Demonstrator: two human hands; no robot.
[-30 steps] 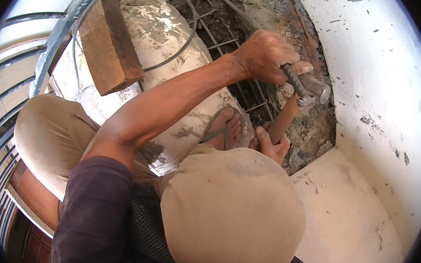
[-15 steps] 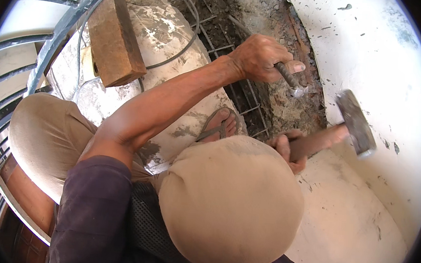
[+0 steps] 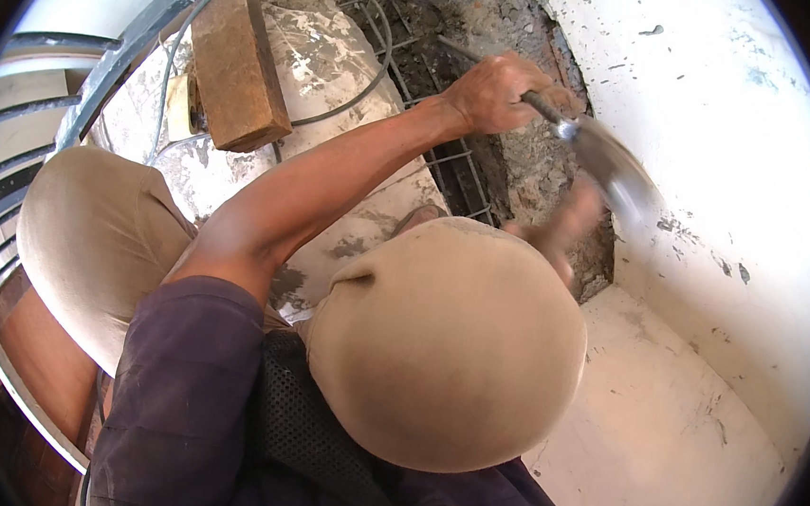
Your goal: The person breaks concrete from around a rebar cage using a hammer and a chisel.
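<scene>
My left hand (image 3: 503, 91) is closed around a steel chisel (image 3: 543, 106), whose far shaft slants up and left over the broken concrete. The struck end sticks out to the right of my fist. Against that end, or very close to it, is the blurred steel head of a hammer (image 3: 618, 172). Its wooden handle (image 3: 577, 208) is gripped by my right hand (image 3: 544, 245), partly hidden behind my trousered right knee (image 3: 455, 343). Below both hands runs a rough channel of chipped concrete (image 3: 526, 167) along the wall's base, with exposed rebar (image 3: 464, 167) on its left.
A white wall (image 3: 719, 135) rises at the right above a pale slab (image 3: 677, 427). On the mottled slab (image 3: 343, 67) at left lie a wooden block (image 3: 234, 68), a looped cable (image 3: 381, 37) and a tape roll (image 3: 184, 107). Metal railings (image 3: 60, 40) curve along the left.
The hammer head has swung up and left from beside the wall to the chisel's end. My right hand has moved slightly upward. The left hand keeps its hold on the chisel.
</scene>
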